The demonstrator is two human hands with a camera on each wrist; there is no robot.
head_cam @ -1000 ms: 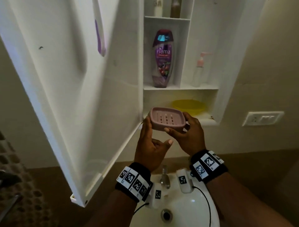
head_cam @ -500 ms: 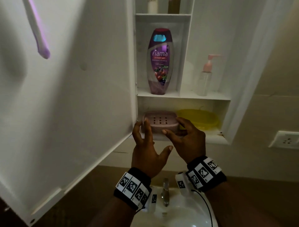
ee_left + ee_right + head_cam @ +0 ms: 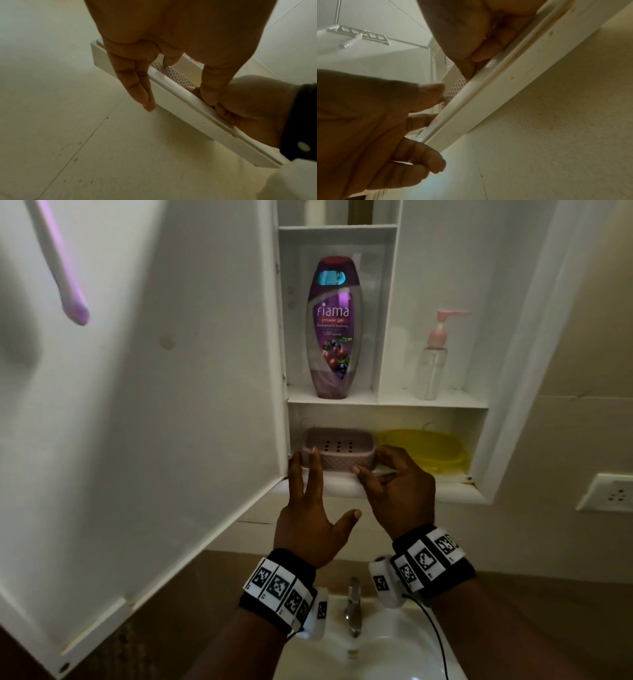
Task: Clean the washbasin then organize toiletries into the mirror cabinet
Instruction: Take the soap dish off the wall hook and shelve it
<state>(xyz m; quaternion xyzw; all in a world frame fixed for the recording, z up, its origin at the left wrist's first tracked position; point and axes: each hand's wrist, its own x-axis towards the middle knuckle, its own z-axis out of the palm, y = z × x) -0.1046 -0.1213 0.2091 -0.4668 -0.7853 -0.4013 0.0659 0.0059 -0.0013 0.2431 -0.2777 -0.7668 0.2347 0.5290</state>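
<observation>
A pink perforated soap dish point(image 3: 337, 451) rests at the left end of the mirror cabinet's bottom shelf point(image 3: 445, 491). My left hand point(image 3: 308, 494) has straight fingers touching the dish's left front, thumb spread below the shelf edge. My right hand point(image 3: 371, 463) pinches the dish's right end between thumb and curled fingers. In the left wrist view the dish's dotted wall point(image 3: 171, 73) shows behind the shelf lip, between my fingers point(image 3: 137, 88). The right wrist view shows the same wall point(image 3: 455, 88). The washbasin point(image 3: 376, 655) lies below my wrists.
A yellow dish point(image 3: 428, 448) sits right beside the pink one. A purple shower gel bottle point(image 3: 334, 330) and a pump bottle point(image 3: 431, 364) stand one shelf up. The open door point(image 3: 154, 405) holds a toothbrush point(image 3: 65, 278). A tap point(image 3: 352, 607) and wall socket point(image 3: 609, 493) are nearby.
Both hands carried the soap dish up and forward from in front of the cabinet onto the bottom shelf. My left hand's fingers have straightened against it.
</observation>
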